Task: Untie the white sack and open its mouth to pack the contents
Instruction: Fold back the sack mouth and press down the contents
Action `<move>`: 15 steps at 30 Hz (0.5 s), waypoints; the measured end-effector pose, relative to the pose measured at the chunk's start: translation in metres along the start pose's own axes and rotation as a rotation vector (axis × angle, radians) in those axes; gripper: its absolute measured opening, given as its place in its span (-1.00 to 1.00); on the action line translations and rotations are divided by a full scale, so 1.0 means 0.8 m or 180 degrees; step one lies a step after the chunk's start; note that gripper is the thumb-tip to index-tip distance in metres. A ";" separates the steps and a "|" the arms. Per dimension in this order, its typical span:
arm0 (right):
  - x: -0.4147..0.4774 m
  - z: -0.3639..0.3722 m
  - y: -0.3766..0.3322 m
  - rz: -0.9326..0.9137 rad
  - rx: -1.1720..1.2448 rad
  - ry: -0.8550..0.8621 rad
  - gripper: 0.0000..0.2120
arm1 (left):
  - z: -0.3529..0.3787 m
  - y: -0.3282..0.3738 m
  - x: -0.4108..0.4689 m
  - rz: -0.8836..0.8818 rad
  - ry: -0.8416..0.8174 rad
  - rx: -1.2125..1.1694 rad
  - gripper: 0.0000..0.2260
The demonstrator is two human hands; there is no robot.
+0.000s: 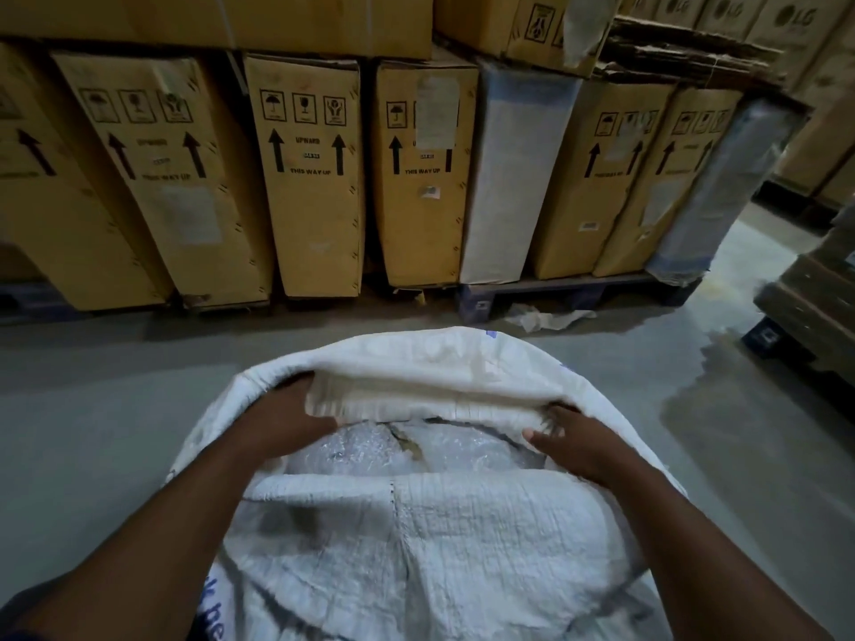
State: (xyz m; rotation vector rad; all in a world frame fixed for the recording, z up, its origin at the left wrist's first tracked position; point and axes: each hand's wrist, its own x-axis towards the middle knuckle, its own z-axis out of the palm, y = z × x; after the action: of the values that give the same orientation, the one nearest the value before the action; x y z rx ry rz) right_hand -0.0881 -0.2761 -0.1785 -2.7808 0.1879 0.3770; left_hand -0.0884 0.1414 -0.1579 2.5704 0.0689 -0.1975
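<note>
"THIS WAY UP" cartons [314,178], "LG" boxes [793,16]

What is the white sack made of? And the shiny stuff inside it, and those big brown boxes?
Sack: likely woven plastic, matte; a fine crisscross weave shows.
Stuff inside: probably clear plastic wrap, glossy and crinkled.
Boxes: brown cardboard, dull, with printed arrows.

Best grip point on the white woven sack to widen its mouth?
Probably the rolled far rim of the white woven sack, near its two ends, fingers coming from inside the mouth as the left hand and right hand do; the rolled band gives a thick edge.
</note>
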 end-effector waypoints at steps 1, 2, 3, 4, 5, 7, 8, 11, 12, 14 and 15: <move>-0.003 -0.001 0.000 -0.0071 -0.0100 0.0012 -0.25 | 0.001 0.001 -0.001 -0.0022 -0.0161 0.0035 -0.29; -0.007 -0.004 -0.002 -0.0177 -0.0165 0.0170 -0.27 | 0.000 0.003 -0.003 -0.0026 -0.0245 0.0085 -0.29; -0.013 -0.009 -0.008 -0.0280 -0.0174 0.0374 -0.30 | -0.002 0.005 -0.003 -0.0023 -0.0289 0.0143 -0.28; -0.019 -0.014 -0.015 -0.0391 -0.0158 0.0571 -0.33 | -0.004 0.009 -0.004 0.0001 -0.0316 0.0206 -0.27; -0.026 -0.019 -0.023 -0.0543 -0.0147 0.0757 -0.36 | -0.005 0.013 -0.007 0.0046 -0.0331 0.0274 -0.25; -0.045 -0.028 -0.040 -0.0868 -0.0215 0.0951 -0.39 | -0.003 0.022 -0.019 0.0198 -0.0354 0.0392 -0.21; -0.057 -0.032 -0.048 -0.1008 -0.0224 0.0956 -0.40 | -0.001 0.026 -0.027 0.0251 -0.0379 0.0427 -0.19; -0.091 -0.045 -0.070 -0.1246 -0.0010 0.0452 -0.34 | 0.008 0.034 -0.056 0.0441 -0.0558 0.0696 -0.15; -0.103 -0.046 -0.076 -0.1296 -0.0004 0.0180 -0.30 | 0.009 0.035 -0.066 0.0518 -0.0666 0.0840 -0.14; -0.125 -0.042 -0.086 -0.1436 -0.0248 -0.0315 -0.25 | 0.013 0.037 -0.085 0.0654 -0.0909 0.1046 -0.10; -0.136 -0.038 -0.088 -0.1516 -0.0409 -0.0500 -0.22 | 0.014 0.037 -0.094 0.0722 -0.1015 0.1159 -0.08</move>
State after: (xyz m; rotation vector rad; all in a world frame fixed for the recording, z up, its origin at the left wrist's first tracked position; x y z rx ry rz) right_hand -0.1726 -0.2110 -0.0989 -2.7810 -0.5425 0.4907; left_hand -0.1617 0.1095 -0.1400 2.8391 -0.4108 -0.5748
